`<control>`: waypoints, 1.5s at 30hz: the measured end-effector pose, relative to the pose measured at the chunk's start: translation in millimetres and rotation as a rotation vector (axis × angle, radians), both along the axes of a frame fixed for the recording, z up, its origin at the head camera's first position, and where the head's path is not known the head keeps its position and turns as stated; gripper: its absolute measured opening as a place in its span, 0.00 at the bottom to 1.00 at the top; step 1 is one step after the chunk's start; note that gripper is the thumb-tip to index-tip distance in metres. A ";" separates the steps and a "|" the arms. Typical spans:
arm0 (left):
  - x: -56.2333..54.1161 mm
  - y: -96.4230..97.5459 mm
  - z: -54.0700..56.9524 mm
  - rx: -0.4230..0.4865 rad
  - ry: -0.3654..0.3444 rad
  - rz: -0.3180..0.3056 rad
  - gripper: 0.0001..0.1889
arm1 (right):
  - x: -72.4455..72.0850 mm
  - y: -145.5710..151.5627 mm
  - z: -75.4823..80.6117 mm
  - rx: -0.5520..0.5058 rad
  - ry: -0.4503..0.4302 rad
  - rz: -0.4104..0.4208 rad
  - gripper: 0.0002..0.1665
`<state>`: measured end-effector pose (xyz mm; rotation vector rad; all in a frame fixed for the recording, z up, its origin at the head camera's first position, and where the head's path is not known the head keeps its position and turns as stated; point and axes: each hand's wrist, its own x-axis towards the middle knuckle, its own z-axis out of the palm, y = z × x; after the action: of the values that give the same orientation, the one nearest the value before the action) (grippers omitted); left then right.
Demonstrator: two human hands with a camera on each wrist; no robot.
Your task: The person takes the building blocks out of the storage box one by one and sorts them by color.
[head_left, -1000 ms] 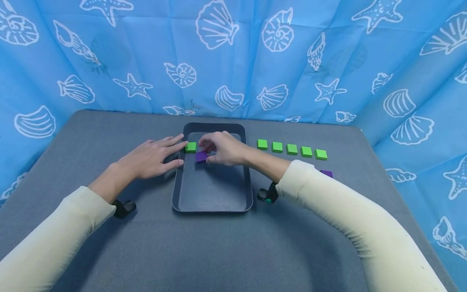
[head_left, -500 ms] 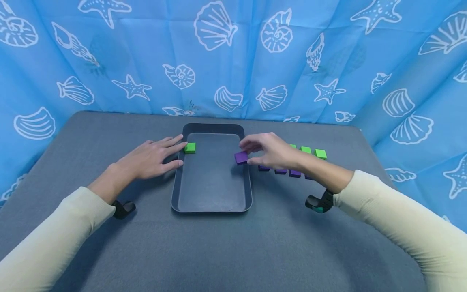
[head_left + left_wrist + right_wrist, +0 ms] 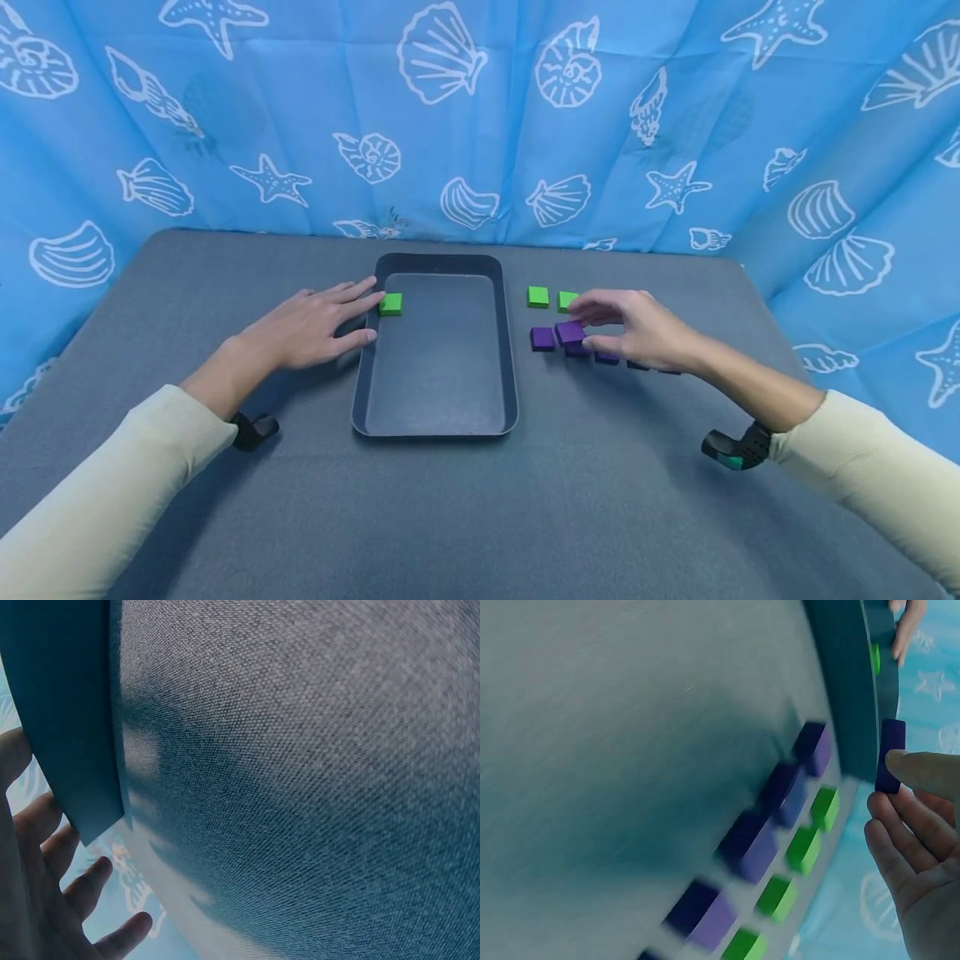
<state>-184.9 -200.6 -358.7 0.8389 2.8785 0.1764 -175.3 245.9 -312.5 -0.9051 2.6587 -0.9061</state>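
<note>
My right hand [image 3: 645, 329] pinches a purple block [image 3: 570, 333] between thumb and fingers, raised over a row of purple blocks [image 3: 542, 339] right of the tray. In the right wrist view the pinched block [image 3: 889, 750] stands clear of that row, thumb on its face. My left hand [image 3: 311, 327] lies at the left rim of the dark tray [image 3: 438, 383], fingers extended, one fingertip at a green block [image 3: 391, 305] inside the tray's upper left. The left wrist view shows spread fingers beside the tray's outer wall [image 3: 71, 712].
Behind the purple row runs a row of green blocks [image 3: 537, 297], partly hidden by my right hand. Everything stands on a grey cloth-covered table [image 3: 420, 517]. A blue curtain [image 3: 315, 100] with white shells and starfish hangs behind the far edge.
My right hand has lifted the purple block from beside the green one in the tray and carried it right, past the rim, to above the purple row. My left hand stays put.
</note>
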 end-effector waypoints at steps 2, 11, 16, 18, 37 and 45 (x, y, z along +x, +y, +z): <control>-0.2 0.3 0.1 0.003 -0.002 -0.003 0.36 | 3.3 14.4 -1.2 -0.012 0.012 -0.017 0.26; 0.7 -0.1 2.5 0.005 -0.020 -0.002 0.35 | 19.5 70.3 -10.7 -0.048 0.158 -0.116 0.24; 0.8 -0.4 1.8 -0.001 -0.015 -0.004 0.35 | 25.8 93.6 -20.2 -0.084 0.174 -0.172 0.25; 0.7 -0.2 1.2 -0.001 -0.010 -0.006 0.35 | 28.2 102.1 -23.1 -0.068 0.170 -0.209 0.25; -2.0 1.8 -1.5 0.007 0.001 0.001 0.35 | 38.4 160.4 -47.5 0.039 0.108 -0.380 0.25; -0.6 1.4 0.2 0.003 -0.008 0.001 0.36 | 40.4 160.7 -52.0 0.034 0.105 -0.367 0.28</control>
<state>-185.5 -199.2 -358.6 0.8349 2.8717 0.1841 -134.9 406.6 -364.6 -0.4737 2.9807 -0.9012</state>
